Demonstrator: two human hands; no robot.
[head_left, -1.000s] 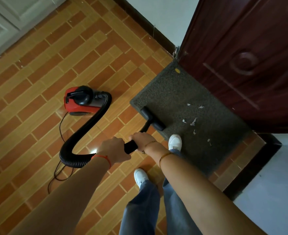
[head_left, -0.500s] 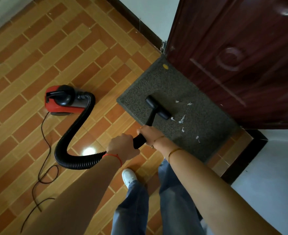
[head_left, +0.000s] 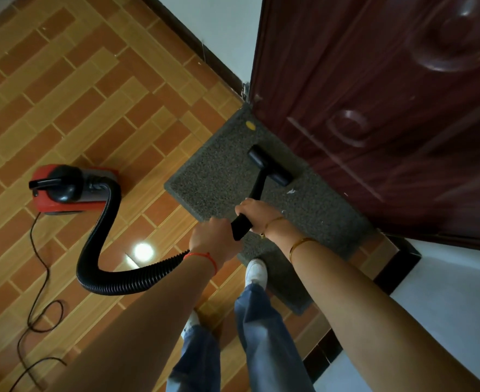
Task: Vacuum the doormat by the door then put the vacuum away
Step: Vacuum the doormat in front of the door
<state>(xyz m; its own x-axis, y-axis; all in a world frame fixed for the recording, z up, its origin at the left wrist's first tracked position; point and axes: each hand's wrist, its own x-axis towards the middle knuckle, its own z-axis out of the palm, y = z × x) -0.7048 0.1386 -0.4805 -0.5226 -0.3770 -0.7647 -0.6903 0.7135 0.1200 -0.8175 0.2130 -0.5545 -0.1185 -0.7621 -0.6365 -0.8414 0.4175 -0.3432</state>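
Doormat point(head_left: 216, 182) by door point(head_left: 374, 108) | step: vacuuming, nozzle point(head_left: 270, 165) on it | my left hand point(head_left: 213, 239), right hand point(head_left: 257, 213) grip wand point(head_left: 240, 226) | next: sweep toward scrap point(head_left: 290, 191)

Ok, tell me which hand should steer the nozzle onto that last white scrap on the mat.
Right. The right hand grips the wand nearest the nozzle, beside the white scrap; the left hand holds the rear end by the hose.
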